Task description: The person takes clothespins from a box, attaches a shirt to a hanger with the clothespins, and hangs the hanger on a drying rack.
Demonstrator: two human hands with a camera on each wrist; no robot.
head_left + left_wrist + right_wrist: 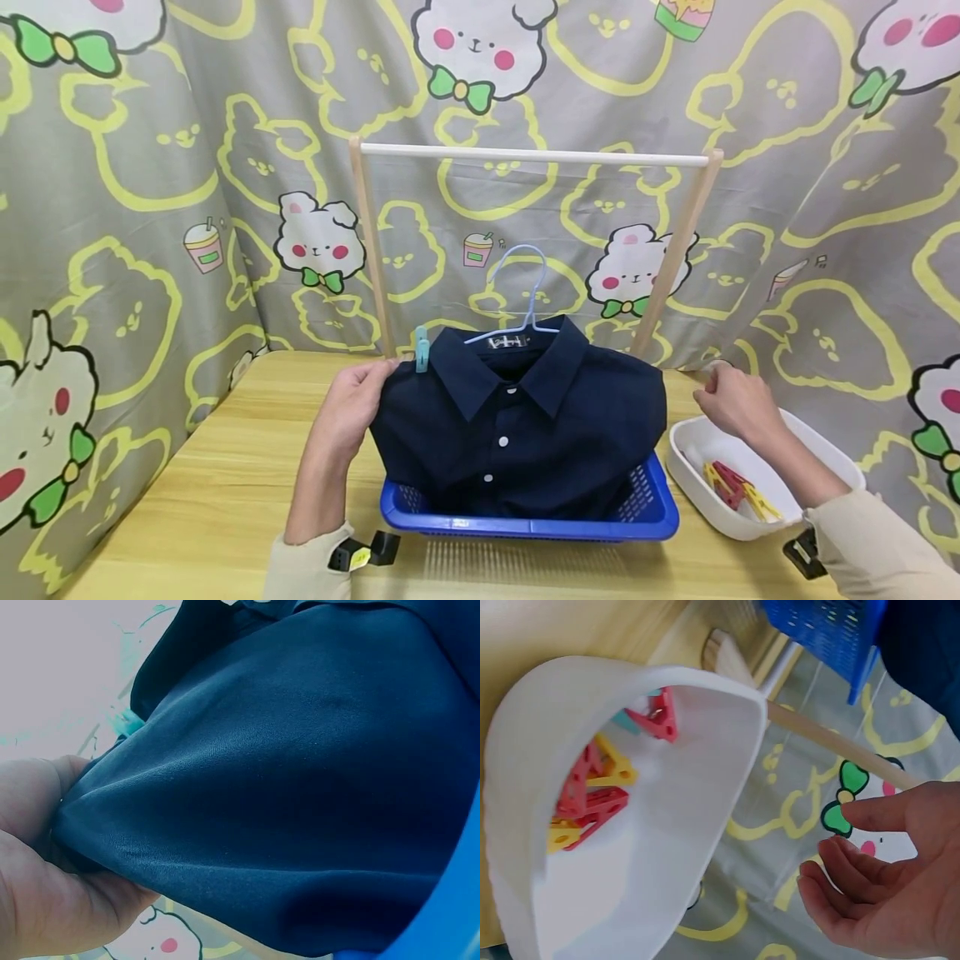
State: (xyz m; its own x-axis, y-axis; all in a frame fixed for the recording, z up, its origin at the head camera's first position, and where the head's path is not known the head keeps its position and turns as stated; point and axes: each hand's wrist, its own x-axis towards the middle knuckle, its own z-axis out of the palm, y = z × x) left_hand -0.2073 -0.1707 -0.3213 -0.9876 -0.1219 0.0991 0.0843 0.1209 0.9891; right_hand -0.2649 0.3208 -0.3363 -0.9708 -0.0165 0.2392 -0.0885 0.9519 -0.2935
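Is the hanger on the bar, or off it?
Off: the hanger rises from the shirt collar, its top clear of the bar.

I'm rocking plain beige sleeves (877, 542) that stop well short of my bare left hand (356, 402) and right hand (741, 404). There's a chunky black gadget (384, 547) with a yellow patch (360, 558) by my left cuff (311, 546), plus another black unit (801, 557) with pale bits on it at the right cuff (831, 515).

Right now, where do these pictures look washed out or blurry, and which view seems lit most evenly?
Left wrist: upper-left area washed out near white, bluish cast on the dark shirt, teal clip blurred; right wrist: bright patch inside the white tub; head: most evenly lit, white buttons distinct.
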